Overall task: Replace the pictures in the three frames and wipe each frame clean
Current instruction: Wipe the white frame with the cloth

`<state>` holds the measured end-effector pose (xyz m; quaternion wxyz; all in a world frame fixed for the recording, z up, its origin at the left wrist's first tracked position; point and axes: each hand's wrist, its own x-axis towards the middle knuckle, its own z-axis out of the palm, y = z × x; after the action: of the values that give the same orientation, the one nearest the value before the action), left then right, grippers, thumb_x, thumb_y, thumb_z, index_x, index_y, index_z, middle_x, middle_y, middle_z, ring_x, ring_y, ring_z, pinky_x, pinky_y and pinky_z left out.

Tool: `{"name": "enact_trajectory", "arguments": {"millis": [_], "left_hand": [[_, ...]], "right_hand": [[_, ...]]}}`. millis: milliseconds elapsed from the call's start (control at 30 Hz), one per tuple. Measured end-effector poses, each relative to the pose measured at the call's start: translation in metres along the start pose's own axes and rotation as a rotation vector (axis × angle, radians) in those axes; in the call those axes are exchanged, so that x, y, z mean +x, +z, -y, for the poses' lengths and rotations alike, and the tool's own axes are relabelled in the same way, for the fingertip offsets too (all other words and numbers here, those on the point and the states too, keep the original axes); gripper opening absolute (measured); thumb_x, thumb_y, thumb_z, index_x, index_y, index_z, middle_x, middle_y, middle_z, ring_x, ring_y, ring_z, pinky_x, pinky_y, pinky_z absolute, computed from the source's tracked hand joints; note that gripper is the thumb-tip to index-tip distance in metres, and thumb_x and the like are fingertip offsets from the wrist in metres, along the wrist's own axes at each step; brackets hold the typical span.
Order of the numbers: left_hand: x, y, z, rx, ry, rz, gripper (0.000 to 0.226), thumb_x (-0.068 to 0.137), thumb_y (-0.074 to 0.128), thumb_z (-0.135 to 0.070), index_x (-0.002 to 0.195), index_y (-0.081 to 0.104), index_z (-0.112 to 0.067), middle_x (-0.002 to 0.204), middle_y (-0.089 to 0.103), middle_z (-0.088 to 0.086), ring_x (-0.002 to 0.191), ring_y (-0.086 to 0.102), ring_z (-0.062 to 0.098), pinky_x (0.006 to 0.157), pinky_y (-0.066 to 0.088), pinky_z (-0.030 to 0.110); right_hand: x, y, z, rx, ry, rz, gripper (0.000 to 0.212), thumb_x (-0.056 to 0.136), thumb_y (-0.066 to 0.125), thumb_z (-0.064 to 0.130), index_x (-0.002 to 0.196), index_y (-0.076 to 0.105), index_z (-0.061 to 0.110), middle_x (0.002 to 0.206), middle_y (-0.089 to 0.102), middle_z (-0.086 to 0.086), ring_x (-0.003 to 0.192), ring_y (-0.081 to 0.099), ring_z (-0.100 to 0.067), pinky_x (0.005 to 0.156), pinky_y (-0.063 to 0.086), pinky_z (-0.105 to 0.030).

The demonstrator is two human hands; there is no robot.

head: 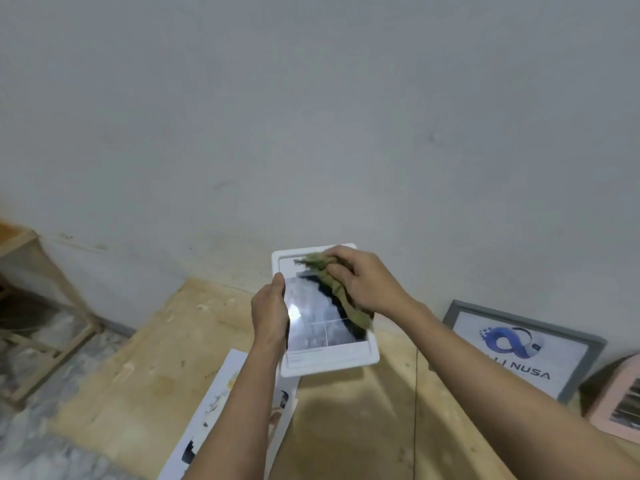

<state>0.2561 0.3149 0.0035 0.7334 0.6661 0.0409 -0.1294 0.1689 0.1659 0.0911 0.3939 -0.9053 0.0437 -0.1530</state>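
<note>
White frame [327, 358], glazed, held above the plywood board [346, 410]: left hand [270, 313] clamps its left edge while right hand [363, 282] pinches a limp green cloth [332, 285] against the glass. Probably light, rigid, breakable; best gripped by the edges.

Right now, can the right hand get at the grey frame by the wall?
Probably yes: the grey frame leans uncovered just beside the right hand, but that hand grips a green cloth.
</note>
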Motion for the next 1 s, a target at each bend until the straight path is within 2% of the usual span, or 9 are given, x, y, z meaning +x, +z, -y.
{"name": "enact_trajectory", "arguments": {"millis": [67, 133, 333, 433, 567, 700, 800, 900, 1000], "left_hand": [[0.010, -0.002, -0.002, -0.026, -0.009, 0.053, 0.031, 0.085, 0.054, -0.047, 0.078, 0.054, -0.017, 0.076, 0.052, 0.007, 0.068, 0.046, 0.021, 0.064, 0.040, 0.037], [0.023, -0.008, -0.003, -0.095, -0.018, 0.043, 0.030, 0.086, 0.058, -0.047, 0.083, 0.060, -0.017, 0.079, 0.059, 0.007, 0.071, 0.055, 0.021, 0.067, 0.046, 0.037], [0.057, -0.033, 0.007, -0.081, -0.024, -0.021, 0.041, 0.090, 0.056, -0.047, 0.085, 0.069, -0.009, 0.086, 0.071, 0.015, 0.078, 0.069, 0.031, 0.071, 0.057, 0.046], [0.060, -0.037, 0.024, -0.010, -0.074, -0.006, 0.050, 0.092, 0.052, -0.050, 0.092, 0.072, -0.004, 0.095, 0.075, 0.016, 0.089, 0.073, 0.039, 0.080, 0.059, 0.057], [0.060, -0.036, 0.042, 0.020, -0.127, -0.029, 0.043, 0.095, 0.055, -0.047, 0.084, 0.070, -0.008, 0.087, 0.070, 0.014, 0.082, 0.066, 0.032, 0.075, 0.057, 0.045], [0.060, -0.032, 0.054, 0.003, -0.100, -0.042, 0.038, 0.093, 0.056, -0.045, 0.080, 0.069, -0.012, 0.086, 0.068, 0.015, 0.082, 0.064, 0.031, 0.075, 0.055, 0.046], [0.061, -0.029, 0.064, 0.042, -0.120, -0.076, 0.050, 0.094, 0.052, -0.048, 0.087, 0.067, -0.001, 0.088, 0.067, 0.022, 0.078, 0.063, 0.031, 0.071, 0.054, 0.043], [0.065, -0.024, 0.079, 0.083, -0.146, -0.091, 0.050, 0.085, 0.050, -0.057, 0.079, 0.062, -0.008, 0.080, 0.058, 0.016, 0.075, 0.056, 0.028, 0.068, 0.046, 0.041], [0.068, -0.023, 0.091, 0.115, -0.167, -0.105, 0.056, 0.080, 0.050, -0.060, 0.076, 0.057, -0.005, 0.078, 0.054, 0.014, 0.074, 0.049, 0.025, 0.067, 0.042, 0.042]], "right_hand": [[0.023, 0.011, -0.002, -0.104, -0.106, -0.136, 0.027, 0.097, 0.052, 0.012, 0.122, 0.063, 0.015, 0.124, 0.064, 0.001, 0.118, 0.056, -0.013, 0.103, 0.044, -0.034], [0.024, 0.034, -0.007, -0.171, -0.236, -0.056, 0.026, 0.099, 0.050, 0.014, 0.122, 0.062, 0.016, 0.135, 0.058, 0.001, 0.131, 0.043, -0.006, 0.111, 0.035, -0.029], [-0.039, 0.114, -0.032, -0.284, -0.512, 0.145, 0.035, 0.094, 0.046, 0.000, 0.122, 0.063, 0.011, 0.131, 0.060, -0.007, 0.128, 0.049, -0.019, 0.113, 0.035, -0.028], [-0.051, 0.132, -0.044, -0.322, -0.451, 0.241, 0.033, 0.092, 0.057, 0.003, 0.122, 0.060, 0.016, 0.131, 0.058, -0.003, 0.122, 0.053, -0.015, 0.102, 0.048, -0.030], [-0.062, 0.130, -0.056, -0.266, -0.346, 0.233, 0.023, 0.096, 0.054, 0.014, 0.118, 0.060, 0.014, 0.124, 0.062, -0.003, 0.114, 0.057, -0.013, 0.098, 0.049, -0.027], [-0.070, 0.122, -0.064, -0.080, -0.119, 0.064, 0.021, 0.100, 0.047, 0.016, 0.116, 0.061, 0.017, 0.106, 0.064, 0.003, 0.086, 0.060, -0.008, 0.073, 0.054, -0.027], [-0.064, 0.110, -0.079, 0.015, 0.024, -0.115, 0.025, 0.095, 0.052, 0.007, 0.116, 0.064, 0.016, 0.105, 0.066, 0.006, 0.090, 0.062, -0.006, 0.078, 0.051, -0.020], [-0.060, 0.092, -0.097, 0.079, 0.159, -0.222, 0.030, 0.094, 0.053, -0.001, 0.116, 0.065, 0.015, 0.100, 0.067, 0.007, 0.084, 0.063, 0.001, 0.074, 0.048, -0.012], [-0.059, 0.075, -0.129, 0.032, 0.215, -0.242, 0.028, 0.094, 0.052, 0.000, 0.116, 0.065, 0.013, 0.101, 0.066, 0.003, 0.086, 0.063, -0.010, 0.074, 0.049, -0.013]]}}
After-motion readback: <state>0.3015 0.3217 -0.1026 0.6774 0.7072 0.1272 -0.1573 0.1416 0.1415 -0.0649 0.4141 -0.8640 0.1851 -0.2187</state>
